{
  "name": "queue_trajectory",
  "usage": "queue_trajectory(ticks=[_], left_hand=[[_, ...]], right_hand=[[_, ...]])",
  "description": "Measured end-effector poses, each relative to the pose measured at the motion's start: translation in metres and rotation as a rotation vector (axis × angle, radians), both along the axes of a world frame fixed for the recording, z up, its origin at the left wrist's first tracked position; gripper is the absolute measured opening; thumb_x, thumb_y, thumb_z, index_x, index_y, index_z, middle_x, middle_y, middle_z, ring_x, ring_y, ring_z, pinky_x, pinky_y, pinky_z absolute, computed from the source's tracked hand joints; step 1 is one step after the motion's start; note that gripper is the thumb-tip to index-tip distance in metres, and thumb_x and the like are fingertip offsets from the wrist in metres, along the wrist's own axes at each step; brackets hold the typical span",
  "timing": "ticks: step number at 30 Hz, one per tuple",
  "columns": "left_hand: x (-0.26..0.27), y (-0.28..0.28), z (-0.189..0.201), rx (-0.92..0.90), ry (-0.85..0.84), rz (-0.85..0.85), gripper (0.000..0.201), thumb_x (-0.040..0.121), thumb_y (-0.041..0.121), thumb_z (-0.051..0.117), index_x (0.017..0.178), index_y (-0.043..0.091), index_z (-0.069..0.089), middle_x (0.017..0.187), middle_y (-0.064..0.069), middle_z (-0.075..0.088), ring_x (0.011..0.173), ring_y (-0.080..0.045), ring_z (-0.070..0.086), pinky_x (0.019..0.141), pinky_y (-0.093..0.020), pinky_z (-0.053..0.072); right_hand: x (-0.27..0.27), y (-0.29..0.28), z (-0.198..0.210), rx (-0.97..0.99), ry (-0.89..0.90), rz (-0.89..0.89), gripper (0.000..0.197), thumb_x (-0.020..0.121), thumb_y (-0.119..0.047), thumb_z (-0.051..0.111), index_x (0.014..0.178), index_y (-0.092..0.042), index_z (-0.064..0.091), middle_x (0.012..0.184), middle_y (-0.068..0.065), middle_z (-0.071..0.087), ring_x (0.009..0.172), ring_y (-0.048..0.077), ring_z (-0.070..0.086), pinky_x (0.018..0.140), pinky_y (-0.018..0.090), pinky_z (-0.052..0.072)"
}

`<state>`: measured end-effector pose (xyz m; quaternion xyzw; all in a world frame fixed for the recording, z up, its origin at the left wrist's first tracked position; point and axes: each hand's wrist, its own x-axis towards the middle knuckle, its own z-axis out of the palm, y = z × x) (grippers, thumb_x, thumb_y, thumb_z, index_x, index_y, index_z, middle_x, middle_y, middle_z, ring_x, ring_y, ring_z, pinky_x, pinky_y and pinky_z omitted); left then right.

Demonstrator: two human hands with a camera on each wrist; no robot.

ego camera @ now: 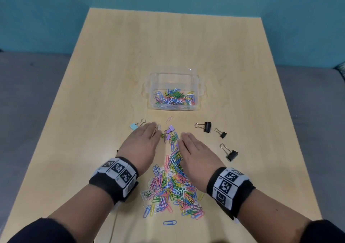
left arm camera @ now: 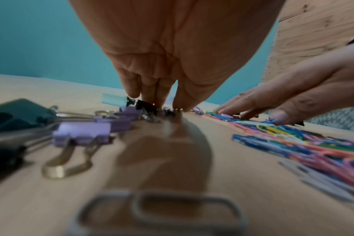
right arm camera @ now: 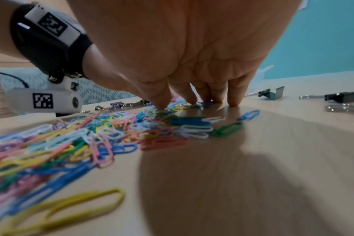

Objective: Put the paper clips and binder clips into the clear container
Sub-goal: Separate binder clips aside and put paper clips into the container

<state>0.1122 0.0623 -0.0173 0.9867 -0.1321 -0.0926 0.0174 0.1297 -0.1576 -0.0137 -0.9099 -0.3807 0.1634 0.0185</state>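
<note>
I see the clear container (ego camera: pixel 196 82) with some paper clips (ego camera: pixel 172 98) inside, wood table (ego camera: pixel 112 75), blue wall, my left hand (ego camera: pixel 142 144) and right hand (ego camera: pixel 196 155) both flat, holding nothing

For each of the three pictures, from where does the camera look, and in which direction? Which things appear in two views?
Head: above, looking down the light wooden table; both forearms, left hand, right hand, clear plastic container.
Left wrist: low under the left palm, looking along the fingers at purple binder clips; the right hand also shows.
Right wrist: low under the right palm, facing its fingertips; the left wristband shows.
Shared: the heap of coloured paper clips appears in all three.
</note>
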Motion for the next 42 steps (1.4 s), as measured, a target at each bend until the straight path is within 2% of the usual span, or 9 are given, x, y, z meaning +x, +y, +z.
queue_trajectory(ticks=[4, 11, 16, 20, 24, 28, 34, 38, 42], left_hand=[[-0.017, -0.014, 0.01, 0.043, 0.013, 0.066, 0.048, 0.085, 0.027, 0.058, 0.128, 0.006, 0.053, 0.139, -0.018, 0.048, 0.127, -0.033, 0.046, 0.107, -0.048, 0.035], [-0.046, -0.039, 0.017, 0.078, 0.05, 0.049, 0.052, 0.087, 0.03, 0.032, 0.12, 0.002, 0.06, 0.129, -0.02, 0.056, 0.121, -0.037, 0.051, 0.105, -0.052, 0.037], [-0.072, -0.051, 0.022, 0.051, 0.079, 0.006, 0.051, 0.083, 0.029, 0.034, 0.12, 0.002, 0.059, 0.128, -0.019, 0.055, 0.122, -0.037, 0.049, 0.105, -0.051, 0.035], [-0.063, -0.049, 0.024, -0.013, 0.065, 0.073, 0.055, 0.074, 0.02, 0.048, 0.127, 0.006, 0.051, 0.13, -0.015, 0.053, 0.122, -0.037, 0.045, 0.103, -0.05, 0.037], [-0.028, -0.043, 0.035, 0.014, 0.033, 0.165, 0.065, 0.069, 0.013, 0.045, 0.135, 0.016, 0.045, 0.142, -0.016, 0.041, 0.129, -0.041, 0.037, 0.102, -0.052, 0.035], [-0.013, -0.032, 0.031, 0.149, 0.09, 0.155, 0.068, 0.082, 0.019, 0.047, 0.145, 0.03, 0.023, 0.155, -0.014, 0.01, 0.141, -0.039, 0.007, 0.112, -0.05, 0.014], [-0.019, -0.027, 0.021, 0.157, 0.074, 0.121, 0.078, 0.082, 0.021, 0.052, 0.147, 0.037, 0.01, 0.157, -0.012, 0.003, 0.142, -0.037, 0.003, 0.113, -0.05, 0.01], [-0.022, -0.025, 0.02, 0.113, 0.044, 0.133, 0.075, 0.081, 0.018, 0.05, 0.145, 0.037, 0.018, 0.156, -0.013, 0.009, 0.141, -0.038, 0.007, 0.112, -0.05, 0.011], [-0.027, -0.017, 0.02, 0.097, 0.044, 0.165, 0.067, 0.077, 0.015, 0.054, 0.139, 0.034, 0.038, 0.149, -0.017, 0.031, 0.136, -0.041, 0.026, 0.107, -0.052, 0.026]], right_hand=[[-0.013, 0.004, 0.007, -0.025, -0.001, -0.099, 0.067, 0.093, -0.043, 0.033, 0.144, 0.0, 0.029, 0.154, 0.021, 0.023, 0.143, 0.036, 0.021, 0.109, 0.049, 0.032], [-0.049, 0.007, 0.008, -0.073, 0.002, -0.195, 0.073, 0.079, -0.045, 0.063, 0.133, 0.002, 0.049, 0.142, 0.023, 0.045, 0.13, 0.038, 0.044, 0.095, 0.051, 0.047], [-0.063, 0.004, 0.017, -0.087, 0.036, -0.169, 0.076, 0.066, -0.047, 0.073, 0.124, 0.001, 0.057, 0.132, 0.023, 0.054, 0.121, 0.039, 0.053, 0.087, 0.051, 0.052], [-0.039, 0.009, 0.035, -0.047, 0.034, -0.103, 0.052, 0.082, -0.029, 0.053, 0.127, -0.005, 0.048, 0.129, 0.014, 0.051, 0.12, 0.036, 0.047, 0.095, 0.047, 0.044], [-0.005, 0.017, 0.036, -0.017, 0.011, -0.002, 0.059, 0.077, -0.018, 0.055, 0.132, -0.003, 0.043, 0.133, 0.013, 0.047, 0.127, 0.035, 0.039, 0.1, 0.046, 0.041], [0.008, 0.019, 0.033, -0.077, 0.006, 0.078, 0.059, 0.077, -0.017, 0.056, 0.133, -0.005, 0.042, 0.138, 0.013, 0.041, 0.133, 0.033, 0.029, 0.103, 0.046, 0.036], [0.002, 0.005, 0.027, -0.099, -0.016, 0.031, 0.06, 0.079, -0.017, 0.053, 0.135, -0.005, 0.038, 0.144, 0.015, 0.036, 0.139, 0.035, 0.021, 0.108, 0.048, 0.029], [0.002, -0.01, 0.026, -0.117, -0.019, -0.005, 0.063, 0.081, -0.018, 0.053, 0.139, -0.006, 0.033, 0.146, 0.014, 0.032, 0.141, 0.034, 0.018, 0.11, 0.048, 0.026], [0.006, -0.024, 0.023, -0.116, -0.017, -0.045, 0.062, 0.076, -0.015, 0.056, 0.135, -0.002, 0.041, 0.141, 0.018, 0.04, 0.138, 0.037, 0.027, 0.107, 0.048, 0.033]])
